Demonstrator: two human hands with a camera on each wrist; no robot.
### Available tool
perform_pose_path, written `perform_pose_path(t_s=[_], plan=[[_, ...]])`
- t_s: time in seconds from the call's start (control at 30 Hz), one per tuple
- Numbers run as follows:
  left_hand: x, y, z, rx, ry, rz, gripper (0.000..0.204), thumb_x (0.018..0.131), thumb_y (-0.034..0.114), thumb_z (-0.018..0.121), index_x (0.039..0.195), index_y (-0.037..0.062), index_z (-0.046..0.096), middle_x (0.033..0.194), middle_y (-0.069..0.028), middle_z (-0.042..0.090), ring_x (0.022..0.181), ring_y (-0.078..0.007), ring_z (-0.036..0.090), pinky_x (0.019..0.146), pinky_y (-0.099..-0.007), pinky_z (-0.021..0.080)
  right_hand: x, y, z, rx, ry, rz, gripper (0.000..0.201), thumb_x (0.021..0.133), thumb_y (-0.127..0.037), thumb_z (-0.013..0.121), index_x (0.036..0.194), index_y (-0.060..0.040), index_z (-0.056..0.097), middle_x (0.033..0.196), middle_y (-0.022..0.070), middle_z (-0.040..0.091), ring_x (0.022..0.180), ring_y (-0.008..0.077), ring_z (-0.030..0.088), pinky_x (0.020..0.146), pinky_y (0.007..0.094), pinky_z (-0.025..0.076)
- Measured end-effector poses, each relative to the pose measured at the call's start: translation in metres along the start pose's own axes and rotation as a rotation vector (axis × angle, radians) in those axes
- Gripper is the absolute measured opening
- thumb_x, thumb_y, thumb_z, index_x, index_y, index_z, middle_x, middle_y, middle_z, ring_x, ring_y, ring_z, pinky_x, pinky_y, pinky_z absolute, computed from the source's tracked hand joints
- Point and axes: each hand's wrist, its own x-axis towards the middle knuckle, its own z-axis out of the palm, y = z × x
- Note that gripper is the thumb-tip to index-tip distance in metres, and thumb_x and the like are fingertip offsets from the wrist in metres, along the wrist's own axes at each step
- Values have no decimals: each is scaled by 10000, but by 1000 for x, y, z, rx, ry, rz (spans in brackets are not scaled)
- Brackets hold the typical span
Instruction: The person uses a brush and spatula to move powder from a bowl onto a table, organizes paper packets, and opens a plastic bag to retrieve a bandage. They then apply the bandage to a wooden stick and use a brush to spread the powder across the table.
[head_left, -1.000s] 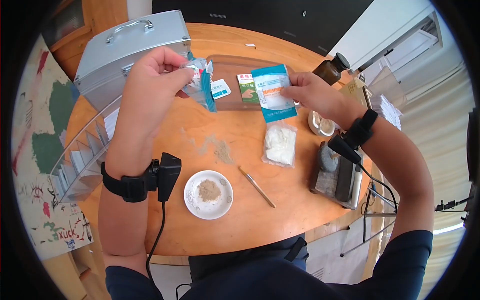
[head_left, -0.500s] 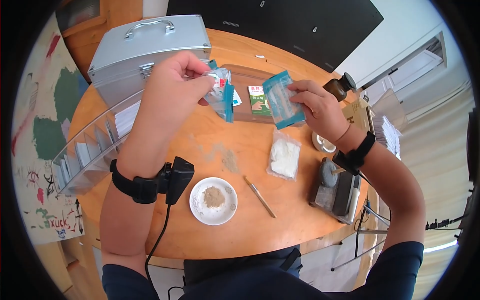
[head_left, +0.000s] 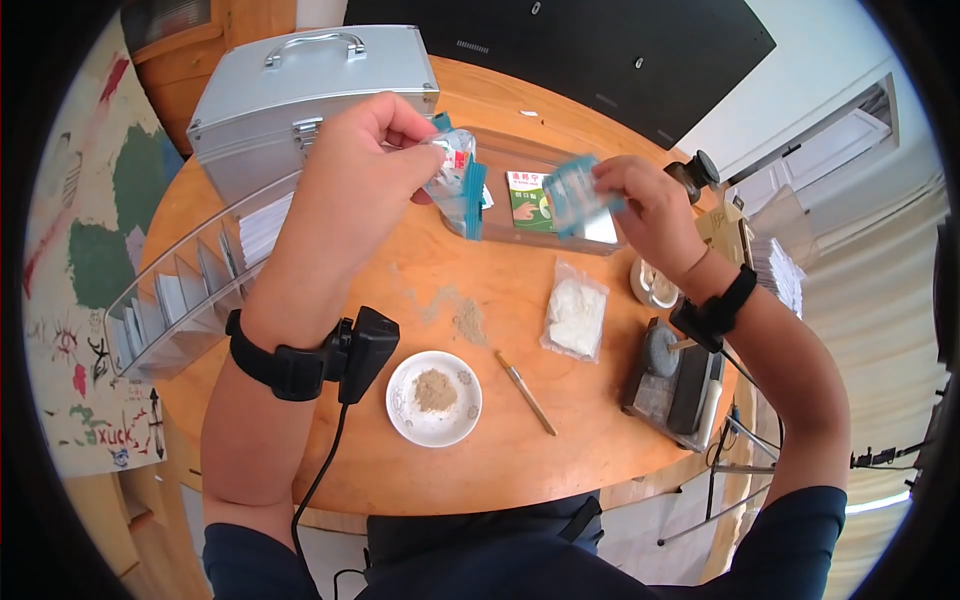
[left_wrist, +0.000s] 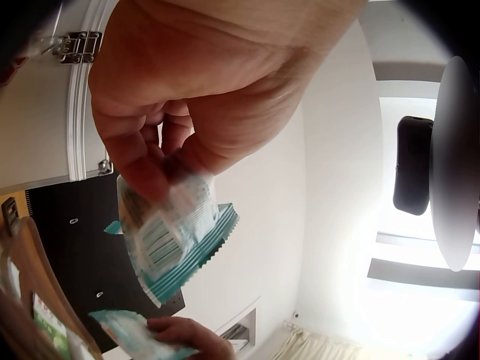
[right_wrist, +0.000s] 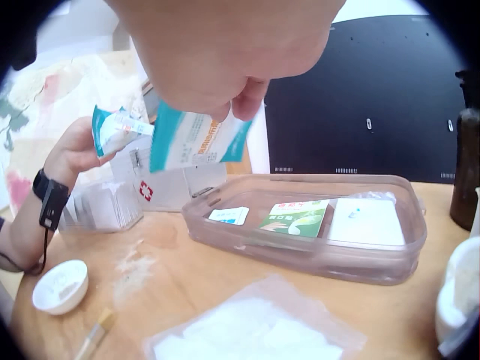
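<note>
My left hand (head_left: 365,165) pinches a crinkled clear packet with teal sealed ends (head_left: 460,195) between thumb and fingers, above the table's left side. In the left wrist view this packet (left_wrist: 176,240) hangs below the fingertips, its lower teal edge jagged. To the right, my right hand (head_left: 655,210) pinches a flat teal-and-white sachet (head_left: 580,195) by its edge, blurred in the head view. Orange print shows on the sachet (right_wrist: 201,141) in the right wrist view. The two packets are held apart, with the sachet overlapping the tray (right_wrist: 300,259) in the head view.
A green card (right_wrist: 294,217) and white packs lie in the tray. Nearer stand a bag of white material (head_left: 576,315), a dish (head_left: 432,428) with brown powder and a brush (head_left: 527,392). A silver case (head_left: 310,80) and brown bottle (head_left: 692,175) stand behind.
My right hand has turned the sachet so its orange-printed front no longer faces the head camera. The left hand keeps its packet. The head view has shifted slightly.
</note>
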Motion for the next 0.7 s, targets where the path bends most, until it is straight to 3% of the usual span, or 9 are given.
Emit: perform_pose_path(t_s=[0.07, 0.1, 0.17, 0.2, 0.37, 0.47, 0.53, 0.63, 0.7], plan=[[0, 2, 1, -3, 32, -19, 84, 836, 62, 647, 879, 53, 575, 796, 2, 618, 702, -50, 567, 580, -207, 443, 6, 0, 0, 167, -154, 610, 73, 833, 1, 608, 906, -7, 601, 876, 95, 653, 671, 191, 637, 588, 276, 507], [0, 2, 0, -1, 21, -18, 84, 836, 62, 647, 879, 53, 575, 796, 2, 618, 702, -50, 567, 580, -207, 443, 7, 6, 7, 165, -148, 619, 73, 833, 1, 608, 906, -7, 601, 876, 95, 653, 671, 191, 637, 588, 276, 507], [1, 1, -1, 6, 32, -26, 90, 834, 71, 649, 882, 55, 575, 795, 5, 613, 700, -50, 562, 584, -205, 438, 11, 25, 25, 553, -40, 816, 126, 897, -106, 606, 954, 7, 608, 756, 54, 624, 590, 116, 590, 534, 249, 464], [1, 4, 0, 9, 23, -23, 90, 834, 71, 649, 882, 55, 575, 795, 5, 613, 700, -50, 562, 584, -205, 438, 18, 26, 26, 530, -111, 888, 156, 903, -123, 603, 992, 5, 613, 737, 28, 597, 619, 91, 592, 527, 247, 456], [0, 12, 0, 45, 43, -62, 78, 824, 25, 625, 884, -1, 584, 793, -41, 615, 702, -92, 588, 580, -239, 495, 25, 44, 45, 528, -238, 955, 231, 885, -152, 625, 1058, 0, 622, 756, 51, 611, 675, 102, 612, 550, 259, 466], [0, 10, -1, 40, 51, -67, 86, 823, 28, 628, 891, 0, 584, 797, -39, 615, 709, -92, 585, 579, -239, 492, 21, 51, 58, 313, -364, 987, 280, 857, -139, 629, 1091, 14, 624, 849, 115, 672, 725, 199, 654, 630, 334, 506], [0, 11, 0, 39, 53, -74, 89, 822, 31, 630, 892, 3, 584, 802, -40, 617, 708, -91, 583, 579, -238, 490, 17, 52, 71, -185, -290, 677, 346, 831, -168, 655, 1125, 7, 604, 938, 131, 680, 854, 250, 653, 731, 350, 507], [1, 9, -2, 45, 60, -88, 90, 820, 36, 635, 889, 10, 584, 810, -41, 624, 704, -89, 581, 580, -234, 485, 48, 20, 58, 115, -499, 568, 386, 820, -160, 646, 1184, -47, 587, 990, 143, 675, 935, 301, 635, 807, 391, 491], [3, 9, -3, 54, 58, -86, 89, 818, 39, 637, 885, 15, 584, 812, -41, 627, 701, -88, 580, 580, -231, 483, 58, 18, 79, 129, -550, 491, 373, 819, -169, 651, 1175, -68, 601, 1001, 136, 675, 960, 298, 633, 817, 395, 489]])
